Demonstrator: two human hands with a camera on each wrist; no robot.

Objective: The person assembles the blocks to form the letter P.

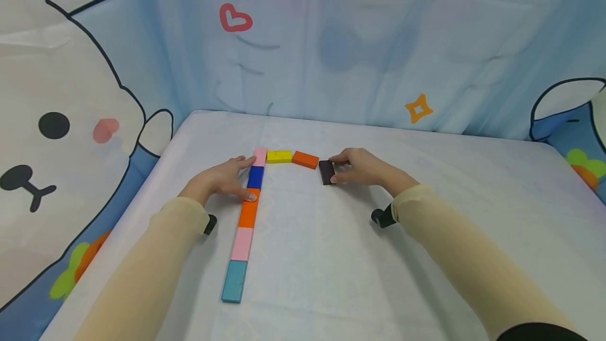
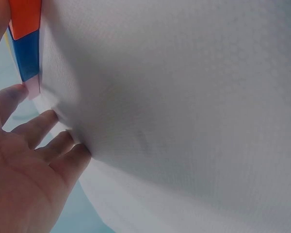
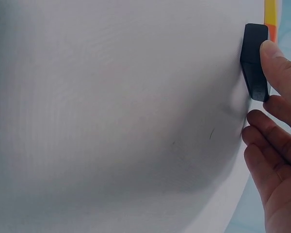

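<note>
My left hand (image 1: 219,179) rests beside a column of coloured blocks. Its thumb touches an orange block (image 1: 247,216), and its index fingertip reaches a pink block (image 1: 260,156) at the far end. Between those two lies a blue block (image 1: 255,177). In the left wrist view, the other fingers of that hand are spread and hold nothing. My right hand (image 1: 359,166) pinches a black block (image 3: 254,53) between thumb and index finger. This block stands slightly apart from the right end of an orange block (image 1: 305,160), which adjoins a yellow block (image 1: 279,157).
Nearer me, the column continues with another pink block (image 1: 242,243) and a teal block (image 1: 234,281). A white cloth (image 1: 331,278) covers the table. Behind hangs a blue printed curtain (image 1: 303,57). Dark devices (image 1: 383,217) are strapped at both wrists.
</note>
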